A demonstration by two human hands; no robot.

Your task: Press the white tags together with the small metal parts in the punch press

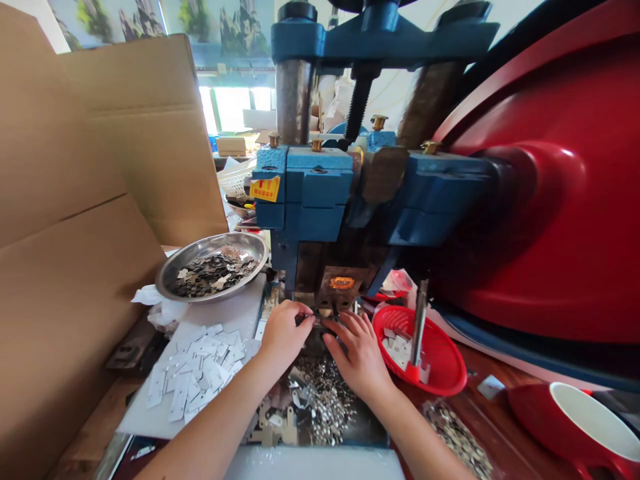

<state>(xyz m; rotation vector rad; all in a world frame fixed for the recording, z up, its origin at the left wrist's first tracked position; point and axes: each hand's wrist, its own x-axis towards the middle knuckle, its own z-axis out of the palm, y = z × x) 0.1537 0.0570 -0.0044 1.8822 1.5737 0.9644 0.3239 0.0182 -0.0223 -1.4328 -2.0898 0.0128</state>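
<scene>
My left hand (286,335) is at the die under the ram of a blue press (320,193). Its thumb and index finger are pinched together at the tips; whatever lies between them is too small to make out. Just to its right, my right hand (359,353) reaches in with fingers stretched out and thumb apart, fingertips by the die. I cannot tell whether they touch a part. Below both hands lies a heap of small shiny metal scraps (330,400), beside flat punched metal pieces (273,427).
Left, flat light metal plates (200,370) are piled on a white board beside a steel bowl (165,283) of small dark parts. Cardboard (65,200) stands behind. Right are a red basket (453,367), an upright metal rod (419,320), a red mug (535,407) and a large red flywheel (565,220).
</scene>
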